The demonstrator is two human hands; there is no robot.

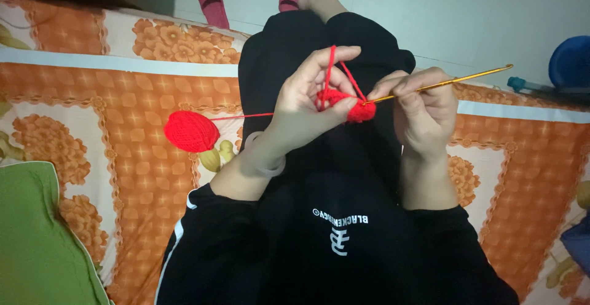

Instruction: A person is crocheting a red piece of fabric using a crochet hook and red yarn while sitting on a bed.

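Right hand [424, 105] pinches the gold crochet hook [442, 83], its free end aimed at 2 o'clock; left hand [307, 99] grips the red crochet piece [359, 111].

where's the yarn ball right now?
In the head view, the red yarn ball lies on the orange floral bedsheet at the person's left, beside the left hand. A red strand runs from it to that hand.

no packages, labels, signs or screens in view; only a white print [340, 230] on the black top [344, 243].
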